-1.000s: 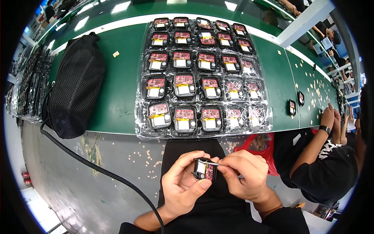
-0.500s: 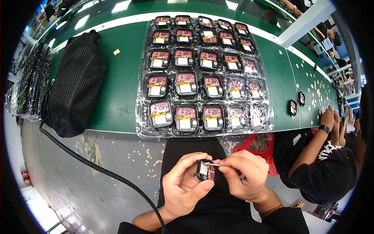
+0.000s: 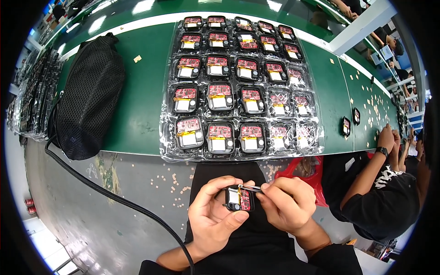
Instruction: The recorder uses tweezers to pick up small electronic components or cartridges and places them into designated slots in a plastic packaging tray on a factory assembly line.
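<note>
Over my lap, my left hand grips a small black device casing by its edges, thumb along the near side. A red circuit board and a pale rectangular part show in its open face. My right hand pinches slim metal tweezers, whose tip meets the casing's far edge. Whether the tip grips anything is too small to tell. Beyond my hands, a clear plastic tray on the bench holds rows of similar casings with red boards. At its right side, several units sit under clear plastic.
A black mesh bag lies on the green bench, its dark strap hanging past my left arm. Stacked trays stand far left. To the right are a red plastic bag, a co-worker, two loose casings and scattered small tan pieces.
The casing has turned slightly in my left hand, showing more of its open face. The tweezers' tip has shifted a little left and up along the casing's edge.
</note>
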A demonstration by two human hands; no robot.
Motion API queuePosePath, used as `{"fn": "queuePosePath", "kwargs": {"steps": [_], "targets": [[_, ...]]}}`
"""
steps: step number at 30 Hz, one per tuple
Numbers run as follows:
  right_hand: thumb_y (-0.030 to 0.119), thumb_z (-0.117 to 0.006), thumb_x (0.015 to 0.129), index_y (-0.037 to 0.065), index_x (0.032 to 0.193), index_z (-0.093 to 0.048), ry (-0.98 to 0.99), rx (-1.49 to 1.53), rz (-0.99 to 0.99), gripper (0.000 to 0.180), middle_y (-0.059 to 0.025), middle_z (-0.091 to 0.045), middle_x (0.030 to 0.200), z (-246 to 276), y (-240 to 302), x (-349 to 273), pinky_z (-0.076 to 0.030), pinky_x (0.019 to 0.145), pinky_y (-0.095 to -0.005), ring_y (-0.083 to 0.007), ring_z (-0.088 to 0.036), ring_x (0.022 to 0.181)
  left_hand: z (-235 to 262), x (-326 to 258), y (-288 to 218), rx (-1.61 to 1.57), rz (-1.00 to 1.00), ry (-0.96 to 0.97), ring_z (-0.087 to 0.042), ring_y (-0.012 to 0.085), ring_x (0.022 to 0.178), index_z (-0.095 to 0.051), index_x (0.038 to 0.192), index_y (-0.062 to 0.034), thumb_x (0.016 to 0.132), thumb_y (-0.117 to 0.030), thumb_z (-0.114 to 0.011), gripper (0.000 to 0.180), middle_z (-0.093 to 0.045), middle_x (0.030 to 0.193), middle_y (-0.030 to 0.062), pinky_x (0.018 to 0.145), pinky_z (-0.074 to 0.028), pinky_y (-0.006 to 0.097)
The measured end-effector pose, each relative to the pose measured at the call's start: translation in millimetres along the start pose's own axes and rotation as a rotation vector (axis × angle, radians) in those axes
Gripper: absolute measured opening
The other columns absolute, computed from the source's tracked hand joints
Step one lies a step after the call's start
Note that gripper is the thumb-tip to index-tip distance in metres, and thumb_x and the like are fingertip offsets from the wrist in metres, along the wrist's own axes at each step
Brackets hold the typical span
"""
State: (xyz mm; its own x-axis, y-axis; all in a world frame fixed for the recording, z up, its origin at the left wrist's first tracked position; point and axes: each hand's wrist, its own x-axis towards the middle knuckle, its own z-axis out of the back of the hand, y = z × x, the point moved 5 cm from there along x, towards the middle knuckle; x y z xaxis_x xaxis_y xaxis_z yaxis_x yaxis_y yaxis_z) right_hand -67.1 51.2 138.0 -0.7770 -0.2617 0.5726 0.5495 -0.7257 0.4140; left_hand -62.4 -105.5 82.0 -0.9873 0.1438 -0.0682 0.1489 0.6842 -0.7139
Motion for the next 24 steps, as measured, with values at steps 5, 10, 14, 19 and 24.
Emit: {"fn": "queuePosePath", "kwargs": {"steps": [5, 10, 14, 19, 24], "targets": [[0.006, -0.085, 0.071, 0.005, 0.096, -0.073, -0.039, -0.032, 0.079, 0.027, -0.0029, -0.066, 0.082, 0.3, 3.6, -1.1, -0.037, 0.045, -0.0260, -0.0124, -0.053, 0.054, -3.1, 1.1, -0.2, -0.001, 0.004, 0.017, -0.057, 0.0347, 0.127, -0.049, 0.132, 0.0074, 0.084, 0.003, -0.077, 0.056, -0.051, 0.129, 0.0170, 0.107, -0.049, 0.043], [0.007, -0.085, 0.072, 0.004, 0.094, -0.074, -0.010, -0.022, 0.053, 0.025, -0.0036, -0.065, 0.081, -1.1, 0.6, -3.1, -0.038, 0.045, -0.0264, -0.0129, -0.054, 0.053, -3.6, 0.3, 0.5, 0.031, 0.022, 0.038, -0.057, 0.0343, 0.127, -0.049, 0.131, 0.0075, 0.084, 0.005, -0.076, 0.055, -0.050, 0.129, 0.0166, 0.107, -0.050, 0.043], [0.008, -0.085, 0.073, 0.004, 0.091, -0.074, 0.002, 0.128, -0.050, 0.021, -0.0049, -0.066, 0.080, -2.4, -4.1, -1.6, -0.042, 0.045, -0.0276, -0.0149, -0.058, 0.054, -1.0, -0.5, 0.9, 0.039, 0.016, 0.035, -0.057, 0.0343, 0.126, -0.050, 0.132, 0.0076, 0.083, 0.005, -0.077, 0.056, -0.050, 0.130, 0.0171, 0.106, -0.050, 0.042], [0.009, -0.084, 0.074, 0.004, 0.087, -0.074, 0.041, 0.257, -0.219, 0.017, -0.0062, -0.067, 0.079, -1.9, -10.3, -0.1, -0.047, 0.047, -0.0279, -0.0172, -0.062, 0.057, -2.8, 1.0, -1.3, 0.055, -0.001, 0.050, -0.058, 0.0349, 0.126, -0.051, 0.132, 0.0081, 0.083, 0.004, -0.078, 0.056, -0.048, 0.132, 0.0175, 0.106, -0.050, 0.041], [0.009, -0.084, 0.074, 0.004, 0.087, -0.073, 0.019, 0.215, -0.186, 0.018, -0.0064, -0.066, 0.079, -3.6, -9.4, -0.4, -0.047, 0.047, -0.0280, -0.0177, -0.062, 0.057, -2.5, 1.1, -2.7, 0.100, -0.021, 0.069, -0.058, 0.0352, 0.126, -0.051, 0.132, 0.0084, 0.083, 0.003, -0.079, 0.057, -0.046, 0.135, 0.0177, 0.105, -0.051, 0.040]]}}
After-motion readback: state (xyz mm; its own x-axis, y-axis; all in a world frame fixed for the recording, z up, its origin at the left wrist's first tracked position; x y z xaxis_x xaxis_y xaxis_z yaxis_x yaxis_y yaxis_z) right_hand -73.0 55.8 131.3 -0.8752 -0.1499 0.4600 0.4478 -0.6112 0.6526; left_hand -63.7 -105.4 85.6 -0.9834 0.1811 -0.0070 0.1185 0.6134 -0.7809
